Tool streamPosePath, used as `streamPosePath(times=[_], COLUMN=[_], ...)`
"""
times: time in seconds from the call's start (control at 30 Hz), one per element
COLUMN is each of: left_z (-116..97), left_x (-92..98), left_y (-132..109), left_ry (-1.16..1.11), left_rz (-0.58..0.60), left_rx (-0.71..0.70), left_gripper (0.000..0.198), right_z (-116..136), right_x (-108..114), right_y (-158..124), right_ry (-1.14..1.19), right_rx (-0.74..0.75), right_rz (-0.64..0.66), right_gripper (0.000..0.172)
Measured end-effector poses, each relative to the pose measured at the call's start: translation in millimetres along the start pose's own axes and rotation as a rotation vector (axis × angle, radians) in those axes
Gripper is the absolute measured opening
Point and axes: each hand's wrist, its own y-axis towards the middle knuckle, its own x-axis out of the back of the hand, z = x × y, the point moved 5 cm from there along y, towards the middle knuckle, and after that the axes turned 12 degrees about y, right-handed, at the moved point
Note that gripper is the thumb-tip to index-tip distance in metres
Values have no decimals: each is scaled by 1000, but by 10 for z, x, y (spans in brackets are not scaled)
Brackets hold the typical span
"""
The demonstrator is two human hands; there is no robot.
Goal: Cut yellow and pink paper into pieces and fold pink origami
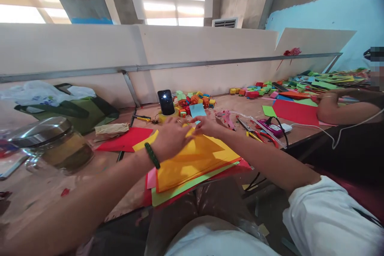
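My left hand (171,138) lies on a yellow-orange sheet of paper (192,158), fingers curled down onto its far edge; a green bead bracelet is on the wrist. My right hand (204,125) pinches the sheet's far corner beside the left hand. The sheet is folded over on itself and tops a stack of coloured paper (192,186) with green, pink and red sheets showing below. The stack overhangs the table's near edge above my lap.
A phone (166,102) stands behind the hands, with a pile of small coloured paper cubes (195,99) beside it. Scissors (250,128) and a cable lie right. A glass jar (51,144) and green bag (72,108) sit left. Another person's arm (339,108) rests far right.
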Motion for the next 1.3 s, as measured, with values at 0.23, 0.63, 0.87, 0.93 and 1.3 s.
streamPosePath(times=[0.23,0.63,0.87,0.93,1.3], left_z=[-592,-615,-597,-596,-590], left_x=[-469,-526,-533,-538,-574], left_y=[-348,-441,-449,-449,-471], left_ry=[28,-15,-70,-98,-103], left_rz=[91,149,187,182,147], left_rx=[-269,-304,-269,-273,-300], left_gripper=[76,85,84,82,91], right_z=[-443,-518,-444,-368,-368], right_x=[-140,-133,-111,-72,-299], right_y=[4,7,-45,-159,-1078], right_ry=[-125,-220,-317,-351,-855], right_rx=[-42,-20,87,168,458], right_rz=[-100,-90,-77,-69,176], right_gripper=[56,55,56,46,19])
